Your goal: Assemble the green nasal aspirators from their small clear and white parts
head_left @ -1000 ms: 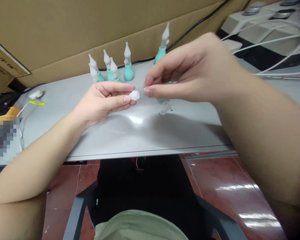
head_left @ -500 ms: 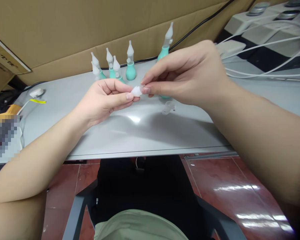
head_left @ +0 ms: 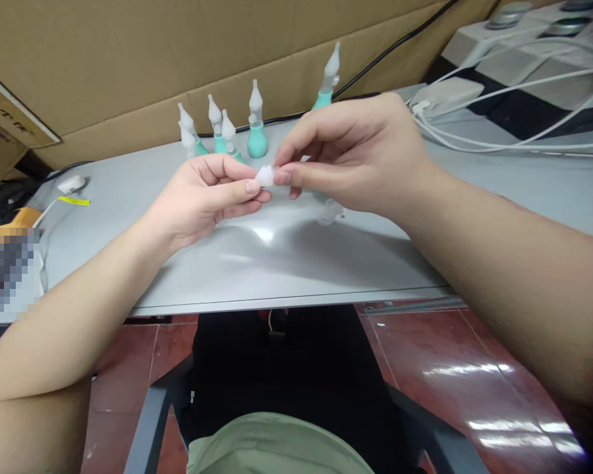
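Above the table, my left hand (head_left: 205, 197) pinches a small white nozzle tip (head_left: 265, 176) between thumb and fingers. At the other end of that tip is my right hand (head_left: 360, 151), its thumb and forefinger closed on it. A clear piece between the fingers is mostly covered. On the tabletop below my right hand lies a translucent plastic fitting (head_left: 331, 212). Behind my hands stands a nasal aspirator (head_left: 257, 139) with a teal bulb and white tip. Several more aspirators (head_left: 219, 141) stand to its left, and another aspirator (head_left: 323, 99) rises behind my right hand.
Brown cardboard (head_left: 178, 52) walls the back of the grey table (head_left: 217, 276). White cables (head_left: 499, 138) coil at the right beside pale devices (head_left: 514, 59). A black cable (head_left: 400, 46) runs along the back. A white plug-like piece (head_left: 72, 184) lies at left.
Both hands remain on the nozzle tip. My right hand has shifted slightly left and down, covering more of the tip's right end. The aspirators stand where they were.
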